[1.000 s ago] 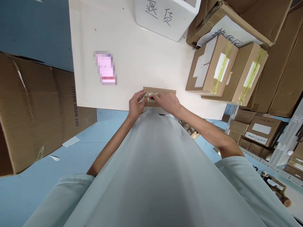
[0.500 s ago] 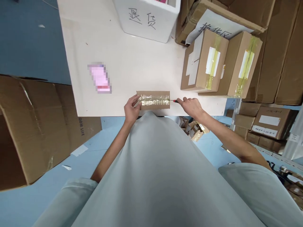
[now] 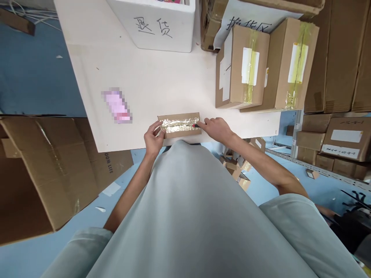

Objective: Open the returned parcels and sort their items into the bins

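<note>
Head view: the left hand (image 3: 154,139) grips the left end of a flat, taped brown cardboard package (image 3: 179,126) near the front edge of the white bench (image 3: 159,81); the right hand (image 3: 216,129) is closed around a slim red-and-black tool (image 3: 195,125), probably a cutter, at the right end. A shallow, straight pass seems best, with the left hand off its line. Writing: on the large brown cardboard carton (image 3: 68,166), "OOM LIFE"; on the white foam bin (image 3: 176,40), "退货"; on the white paper sheet (image 3: 255,16), "换货区".

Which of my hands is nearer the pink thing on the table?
Left. Your left hand is to the right of the pink thing, nearer you; your right hand is much farther right, at the small taped box.
</note>
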Demonstrator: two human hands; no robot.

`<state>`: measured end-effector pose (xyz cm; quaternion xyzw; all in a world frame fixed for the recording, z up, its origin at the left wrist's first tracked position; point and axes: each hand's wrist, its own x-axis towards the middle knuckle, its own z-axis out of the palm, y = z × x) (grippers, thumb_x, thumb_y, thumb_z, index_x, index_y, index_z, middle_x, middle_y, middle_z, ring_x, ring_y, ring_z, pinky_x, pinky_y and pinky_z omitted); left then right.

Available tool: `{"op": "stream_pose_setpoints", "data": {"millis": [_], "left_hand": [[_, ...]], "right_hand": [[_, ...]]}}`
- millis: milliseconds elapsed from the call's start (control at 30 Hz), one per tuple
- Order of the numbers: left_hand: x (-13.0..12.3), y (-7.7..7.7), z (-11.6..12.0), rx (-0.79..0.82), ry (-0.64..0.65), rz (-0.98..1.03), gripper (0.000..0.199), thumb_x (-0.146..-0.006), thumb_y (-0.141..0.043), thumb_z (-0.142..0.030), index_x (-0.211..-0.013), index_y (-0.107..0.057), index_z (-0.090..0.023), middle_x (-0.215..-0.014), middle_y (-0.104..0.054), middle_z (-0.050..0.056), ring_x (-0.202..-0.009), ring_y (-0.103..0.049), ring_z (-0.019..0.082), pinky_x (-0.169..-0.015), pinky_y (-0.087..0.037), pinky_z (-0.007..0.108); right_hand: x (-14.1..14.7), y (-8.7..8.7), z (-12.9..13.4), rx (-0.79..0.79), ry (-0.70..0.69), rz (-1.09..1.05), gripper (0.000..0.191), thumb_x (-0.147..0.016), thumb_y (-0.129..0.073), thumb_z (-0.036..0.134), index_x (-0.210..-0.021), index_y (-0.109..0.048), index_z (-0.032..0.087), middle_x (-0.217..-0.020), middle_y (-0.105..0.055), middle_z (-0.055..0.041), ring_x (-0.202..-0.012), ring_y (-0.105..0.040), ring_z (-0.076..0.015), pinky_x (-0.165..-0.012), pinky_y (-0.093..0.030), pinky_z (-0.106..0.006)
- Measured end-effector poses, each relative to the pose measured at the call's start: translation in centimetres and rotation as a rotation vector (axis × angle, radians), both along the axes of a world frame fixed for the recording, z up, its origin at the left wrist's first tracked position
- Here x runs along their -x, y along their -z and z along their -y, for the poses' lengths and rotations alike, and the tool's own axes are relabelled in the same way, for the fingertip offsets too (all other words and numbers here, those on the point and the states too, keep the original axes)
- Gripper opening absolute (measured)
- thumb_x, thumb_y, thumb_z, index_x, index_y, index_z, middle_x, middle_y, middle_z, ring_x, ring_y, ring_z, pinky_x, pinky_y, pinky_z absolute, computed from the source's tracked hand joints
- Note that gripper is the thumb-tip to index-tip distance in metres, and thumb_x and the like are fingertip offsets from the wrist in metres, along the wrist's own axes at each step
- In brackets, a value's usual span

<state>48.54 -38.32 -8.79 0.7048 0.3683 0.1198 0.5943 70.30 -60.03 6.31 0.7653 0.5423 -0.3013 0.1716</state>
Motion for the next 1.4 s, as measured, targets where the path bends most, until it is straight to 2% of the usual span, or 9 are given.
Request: {"op": "stream_pose_setpoints", "data": {"millis": [133, 267, 467, 567, 733, 900, 1067, 1233, 1400], "left_hand": [[0.0, -0.1, 0.0, 0.013, -0.008, -0.004, 0.042, -0.093, -0.081, -0.038, -0.131, -0.077, -0.021, -0.149, -0.072, 0.014, -0.14, -0.07, 0.032, -0.126, -0.053, 0.053], [0.0, -0.2, 0.0, 0.005, 0.008, -0.007, 0.044, -0.093, -0.082, -0.042, -0.132, -0.076, -0.022, -0.15, -0.071, 0.014, -0.141, -0.069, 0.032, -0.127, -0.052, 0.053], [-0.1, -0.4, 0.3, -0.006, -0.008, 0.004, 0.046, -0.093, -0.083, -0.046, -0.131, -0.077, -0.021, -0.15, -0.071, 0.014, -0.141, -0.069, 0.03, -0.127, -0.053, 0.051], [-0.1, -0.4, 0.4, -0.01, -0.008, 0.009, 0.048, -0.093, -0.084, -0.051, -0.131, -0.077, -0.021, -0.149, -0.071, 0.015, -0.143, -0.067, 0.031, -0.126, -0.054, 0.051], [-0.1, -0.3, 0.2, -0.001, -0.001, -0.008, 0.05, -0.092, -0.084, -0.052, -0.131, -0.076, -0.022, -0.15, -0.07, 0.014, -0.142, -0.068, 0.031, -0.126, -0.054, 0.051], [-0.2, -0.2, 0.0, 0.019, -0.015, -0.011, 0.049, -0.09, -0.085, -0.05, -0.13, -0.077, -0.022, -0.149, -0.071, 0.015, -0.14, -0.07, 0.033, -0.125, -0.054, 0.052], [0.3, 0.0, -0.6, 0.04, -0.047, -0.063, 0.058, -0.085, -0.087, -0.058, -0.13, -0.077, -0.022, -0.148, -0.073, 0.015, -0.133, -0.074, 0.033, -0.12, -0.059, 0.052], [1.6, 0.4, -2.0, 0.071, -0.073, -0.136, 0.066, -0.083, -0.086, -0.061, -0.134, -0.074, -0.021, -0.143, -0.075, 0.016, -0.119, -0.079, 0.031, -0.106, -0.066, 0.048], [3.1, 1.2, -4.0, 0.057, -0.105, -0.163, 0.068, -0.084, -0.084, -0.062, -0.136, -0.072, -0.019, -0.131, -0.078, 0.016, -0.111, -0.079, 0.028, -0.103, -0.066, 0.046]], "right_hand": [[-0.1, 1.2, -1.4, -0.003, -0.006, -0.022, 0.054, -0.108, -0.039, 0.0, -0.158, -0.055, 0.016, -0.129, -0.076, -0.0213, -0.105, -0.075, -0.0301, -0.078, -0.039, -0.037], [-0.5, 0.7, -1.5, 0.072, 0.024, -0.014, 0.052, -0.107, -0.039, 0.0, -0.153, -0.058, 0.013, -0.124, -0.076, -0.0225, -0.105, -0.076, -0.0321, -0.076, -0.039, -0.038], [-2.1, -0.3, 1.7, 0.143, 0.056, 0.022, 0.053, -0.105, -0.044, 0.002, -0.154, -0.058, 0.018, -0.125, -0.075, -0.0201, -0.1, -0.075, -0.0299, -0.08, -0.037, -0.038], [-2.8, 0.0, 3.1, 0.151, 0.074, 0.034, 0.052, -0.107, -0.042, 0.005, -0.155, -0.055, 0.022, -0.123, -0.075, -0.018, -0.096, -0.075, -0.0281, -0.08, -0.035, -0.037], [-3.6, 1.3, 3.5, 0.114, 0.067, 0.027, 0.052, -0.11, -0.038, 0.005, -0.154, -0.056, 0.024, -0.123, -0.076, -0.0165, -0.096, -0.075, -0.0267, -0.075, -0.034, -0.035], [-4.2, 3.8, 5.3, -0.021, 0.164, -0.009, 0.042, -0.118, -0.036, 0.024, -0.152, -0.06, 0.027, -0.121, -0.076, -0.0133, -0.096, -0.073, -0.0257, -0.077, -0.038, -0.034], [-1.6, 8.6, 7.1, -0.265, 0.381, -0.237, 0.043, -0.12, -0.032, 0.03, -0.152, -0.058, 0.018, -0.129, -0.073, -0.0152, -0.115, -0.067, -0.0274, -0.094, -0.046, -0.033], [4.3, 12.4, 5.0, -0.498, 0.622, -0.449, 0.048, -0.119, -0.023, 0.03, -0.153, -0.054, 0.016, -0.139, -0.068, -0.0184, -0.125, -0.061, -0.0256, -0.109, -0.048, -0.036], [7.4, 13.0, 2.4, -0.601, 0.717, -0.447, 0.049, -0.117, -0.024, 0.031, -0.148, -0.058, 0.014, -0.135, -0.068, -0.0194, -0.127, -0.06, -0.0257, -0.116, -0.047, -0.038]]}}
